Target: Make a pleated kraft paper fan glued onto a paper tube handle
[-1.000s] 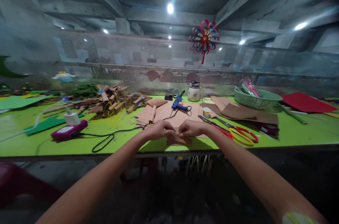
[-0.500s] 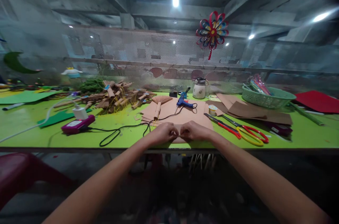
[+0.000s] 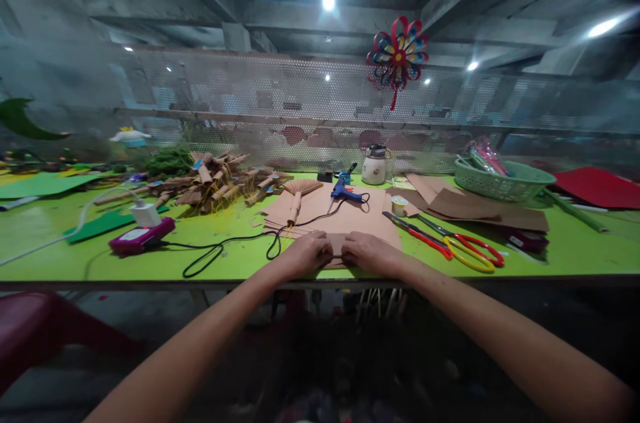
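Note:
At the near edge of the table, both hands grip a small strip of brown paper (image 3: 337, 245). My left hand (image 3: 311, 253) has its fingers curled on the strip's left end. The fingers of my right hand (image 3: 367, 254) are bent over the right end, a short gap apart from the left ones. Under them lie larger brown paper sheets (image 3: 377, 220). On these sheets, beyond my hands, rest a blue glue gun (image 3: 346, 191) and a pleated paper fan (image 3: 296, 203) with a rolled handle.
Scissors with red and yellow handles (image 3: 473, 250) lie to the right, beside a small cup (image 3: 399, 205). A purple power box (image 3: 143, 236) with a black cord sits left. Behind are rolled paper pieces (image 3: 220, 180), a jug (image 3: 374, 165) and a green basket (image 3: 505, 182).
My fingers have shifted on the brown paper strip and now lie flatter over it, with more of the strip showing between them. The camera view has moved slightly.

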The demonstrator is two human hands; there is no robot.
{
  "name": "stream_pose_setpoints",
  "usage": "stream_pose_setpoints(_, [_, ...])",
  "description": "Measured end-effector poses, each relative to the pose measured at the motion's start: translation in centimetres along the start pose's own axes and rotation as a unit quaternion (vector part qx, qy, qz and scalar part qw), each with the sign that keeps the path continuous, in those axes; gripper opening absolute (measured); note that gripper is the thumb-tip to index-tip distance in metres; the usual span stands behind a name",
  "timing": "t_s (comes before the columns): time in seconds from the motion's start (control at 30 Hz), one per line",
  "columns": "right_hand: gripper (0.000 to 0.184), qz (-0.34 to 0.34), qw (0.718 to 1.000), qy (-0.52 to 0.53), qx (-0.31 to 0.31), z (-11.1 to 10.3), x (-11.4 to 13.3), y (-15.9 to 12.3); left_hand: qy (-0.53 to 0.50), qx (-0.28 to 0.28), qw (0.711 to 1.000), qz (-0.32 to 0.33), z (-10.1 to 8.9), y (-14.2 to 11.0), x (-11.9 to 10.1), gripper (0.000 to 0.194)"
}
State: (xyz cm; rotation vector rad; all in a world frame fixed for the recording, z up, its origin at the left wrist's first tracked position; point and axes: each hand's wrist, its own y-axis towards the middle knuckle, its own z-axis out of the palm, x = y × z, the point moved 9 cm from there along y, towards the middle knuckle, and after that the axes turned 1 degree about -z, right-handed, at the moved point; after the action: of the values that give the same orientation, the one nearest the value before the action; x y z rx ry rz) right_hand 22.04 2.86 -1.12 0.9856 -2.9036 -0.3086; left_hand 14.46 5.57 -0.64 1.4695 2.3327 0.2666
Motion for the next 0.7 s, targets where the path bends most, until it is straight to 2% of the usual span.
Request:
stream_pose_setpoints(0.2, [0.017, -0.044, 0.998, -0.040, -0.004, -0.3, 1.2, -0.8, 0.019, -0.003, 1.000, 0.022, 0.3, -0.1, -0.3, 0.024])
stream_pose_setpoints(0.33, [0.017, -0.084, 0.992, -0.098, 0.003, -0.5, 2.3, -1.0, 0.030, 0.008, 0.998, 0.052, 0.2, -0.4, -0.9, 0.020])
stream_pose_setpoints(0.53, [0.020, -0.088, 0.990, -0.110, 0.022, -0.6, 2.3, -1.3, 0.031, 0.026, 0.995, 0.091, -1.0, -1.0, -2.5, 0.024])
stream_pose_setpoints(0.7, [0.020, -0.082, 0.990, -0.110, 0.041, -0.6, 2.2, -1.5, 0.047, 0.033, 0.992, 0.108, -1.3, -1.4, -3.3, 0.020])
